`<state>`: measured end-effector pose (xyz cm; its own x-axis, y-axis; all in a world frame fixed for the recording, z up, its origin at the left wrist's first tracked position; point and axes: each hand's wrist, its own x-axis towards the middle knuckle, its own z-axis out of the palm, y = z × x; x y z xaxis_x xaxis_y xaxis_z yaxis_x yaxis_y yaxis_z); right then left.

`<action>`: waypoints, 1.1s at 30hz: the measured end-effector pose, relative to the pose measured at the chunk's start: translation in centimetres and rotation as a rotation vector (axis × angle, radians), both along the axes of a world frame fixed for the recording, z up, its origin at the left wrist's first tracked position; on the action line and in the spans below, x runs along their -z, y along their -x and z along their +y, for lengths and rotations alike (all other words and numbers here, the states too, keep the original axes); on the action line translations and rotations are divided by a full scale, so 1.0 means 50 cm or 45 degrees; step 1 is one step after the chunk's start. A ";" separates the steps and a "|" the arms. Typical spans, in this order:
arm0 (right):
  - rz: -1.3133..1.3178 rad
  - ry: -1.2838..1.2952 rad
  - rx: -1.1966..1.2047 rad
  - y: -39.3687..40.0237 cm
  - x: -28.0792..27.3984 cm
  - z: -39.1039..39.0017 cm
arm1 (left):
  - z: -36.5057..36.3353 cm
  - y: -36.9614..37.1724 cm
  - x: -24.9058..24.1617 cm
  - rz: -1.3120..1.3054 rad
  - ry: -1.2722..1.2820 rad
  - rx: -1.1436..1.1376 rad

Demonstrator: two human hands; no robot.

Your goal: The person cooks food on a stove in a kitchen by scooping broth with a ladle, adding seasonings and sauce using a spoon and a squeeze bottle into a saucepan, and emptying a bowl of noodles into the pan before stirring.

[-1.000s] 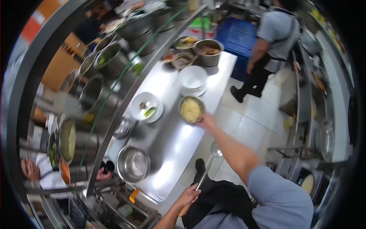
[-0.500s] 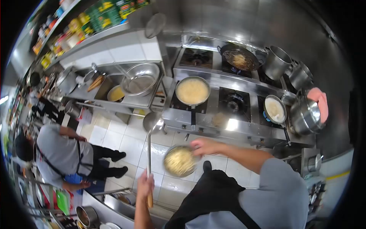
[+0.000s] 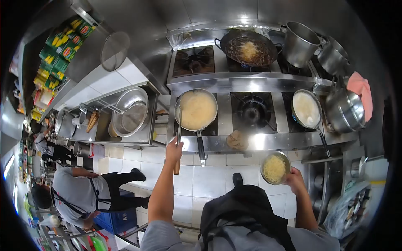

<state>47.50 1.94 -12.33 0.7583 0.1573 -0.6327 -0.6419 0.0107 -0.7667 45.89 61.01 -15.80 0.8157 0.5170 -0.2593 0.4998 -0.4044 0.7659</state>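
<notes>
My left hand grips the wooden-ended handle of a long metal ladle. Its head dips into a frying pan of cloudy, pale yellow liquid on the front left burner; I cannot make the head out under the liquid. Off to the right, over the floor in front of the stove, my right hand holds a metal bowl by its rim. Pale noodle-like strands fill this bowl.
Behind stands a wok of dark bubbling liquid with food in it. A second pan holds white contents. A folded cloth lies on the stove edge. To the left are a colander-like bowl and a co-worker.
The ladle has moved from above the floor into the left pan. My right hand has carried the bowl of strands to the right. My view has turned and shifted.
</notes>
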 end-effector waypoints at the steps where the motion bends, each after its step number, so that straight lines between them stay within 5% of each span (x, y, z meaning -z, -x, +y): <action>1: 0.034 0.004 0.041 0.007 -0.005 0.003 | -0.006 0.002 -0.016 0.012 -0.001 0.017; 3: 0.076 0.012 0.099 0.019 -0.010 0.023 | -0.015 0.017 -0.041 0.061 0.568 -0.110; 15: 0.093 -0.042 0.302 0.089 -0.032 0.294 | 0.049 0.080 -0.061 0.166 1.582 -0.132; 30: 0.225 -0.069 0.492 0.237 -0.011 0.363 | 0.191 0.119 -0.124 0.258 1.157 0.136; 33: 0.196 -0.059 0.472 0.222 -0.008 0.357 | 0.196 0.122 -0.128 0.193 0.622 0.288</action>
